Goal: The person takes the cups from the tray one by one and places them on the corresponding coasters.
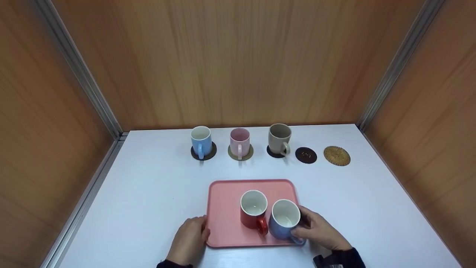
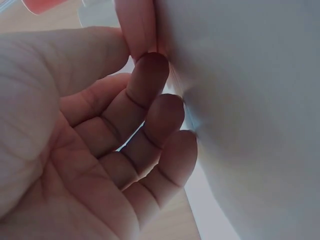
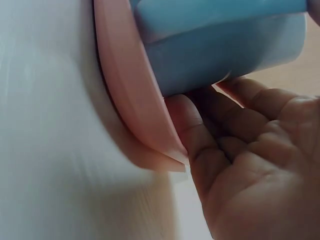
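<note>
A pink tray (image 1: 225, 210) lies on the white table, its rim (image 2: 137, 25) showing large in the left wrist view. My left hand (image 1: 189, 238) pinches this rim at the tray's left side, between thumb and fingertips. Toward the tray's front right corner stands a blue mug (image 1: 277, 227) with a pale inside. My right hand (image 1: 321, 231) grips it from the right, the thumb by its handle and the fingers behind it. In the right wrist view, fingers touch the blue mug (image 3: 215, 57) close above the tray. Beside it on the tray stands a red mug (image 1: 248, 220), handle toward me.
Along the back, a light blue mug (image 1: 201, 144), a pink mug (image 1: 238, 144) and a grey-beige mug (image 1: 277, 143) stand on round coasters. To their right lie a dark coaster (image 1: 306, 155) and a tan woven coaster (image 1: 337, 155). Wooden panels (image 1: 238, 63) enclose the table.
</note>
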`<state>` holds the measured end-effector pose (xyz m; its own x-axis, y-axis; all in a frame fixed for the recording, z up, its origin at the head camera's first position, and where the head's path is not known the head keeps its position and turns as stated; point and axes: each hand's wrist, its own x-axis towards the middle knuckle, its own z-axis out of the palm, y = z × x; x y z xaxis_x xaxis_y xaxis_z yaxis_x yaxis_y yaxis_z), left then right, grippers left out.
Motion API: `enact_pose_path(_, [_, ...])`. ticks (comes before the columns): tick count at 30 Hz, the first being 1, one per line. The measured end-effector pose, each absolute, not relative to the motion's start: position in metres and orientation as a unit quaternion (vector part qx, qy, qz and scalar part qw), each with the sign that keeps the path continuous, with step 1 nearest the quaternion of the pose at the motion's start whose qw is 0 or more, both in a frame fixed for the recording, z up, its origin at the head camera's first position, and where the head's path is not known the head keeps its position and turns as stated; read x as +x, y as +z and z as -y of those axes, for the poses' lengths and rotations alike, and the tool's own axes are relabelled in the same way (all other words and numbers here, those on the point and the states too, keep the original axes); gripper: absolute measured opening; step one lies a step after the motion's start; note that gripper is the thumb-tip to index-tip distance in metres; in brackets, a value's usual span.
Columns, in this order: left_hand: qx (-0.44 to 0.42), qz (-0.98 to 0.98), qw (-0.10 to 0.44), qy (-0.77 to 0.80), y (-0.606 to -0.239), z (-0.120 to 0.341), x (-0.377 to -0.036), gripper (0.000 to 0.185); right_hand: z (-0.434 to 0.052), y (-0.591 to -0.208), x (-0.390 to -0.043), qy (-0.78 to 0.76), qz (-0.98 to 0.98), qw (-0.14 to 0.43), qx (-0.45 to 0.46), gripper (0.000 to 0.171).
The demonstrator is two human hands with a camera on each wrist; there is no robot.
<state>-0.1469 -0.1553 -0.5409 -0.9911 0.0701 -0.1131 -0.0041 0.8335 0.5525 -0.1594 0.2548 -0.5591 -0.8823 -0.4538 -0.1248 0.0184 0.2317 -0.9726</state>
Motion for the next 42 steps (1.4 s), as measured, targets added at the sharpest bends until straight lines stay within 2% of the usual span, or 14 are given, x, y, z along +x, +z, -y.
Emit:
enact_pose_path(6, [0.033,-0.958,0.046,0.281,-0.5414,0.1562,-0.146,0.027,-0.2554,-0.559,-0.1605,-0.603,-0.761,0.197,-0.138,0.078])
enact_pose_path(17, [0.016,-0.957,0.059,0.285,-0.5398,0.1548,-0.1451,0.029,-0.2521,-0.5584,-0.1577,-0.629,-0.75,0.168,-0.118,0.072])
enact_pose_path(28, [0.012,-0.957,0.063,0.281,-0.5404,0.1535,-0.1466,0.031,-0.2509,-0.5589,-0.1564,-0.608,-0.785,0.091,-0.074,0.035])
enact_pose_path(34, [0.02,-0.959,0.061,0.275,-0.5403,0.1542,-0.1465,0.033,-0.2523,-0.5634,-0.1563,-0.592,-0.796,0.066,-0.105,0.014])
enact_pose_path(42, [0.02,-0.961,0.062,0.269,-0.5406,0.1538,-0.1464,0.034,-0.2517,-0.5668,-0.155,-0.589,-0.794,0.048,-0.143,0.023])
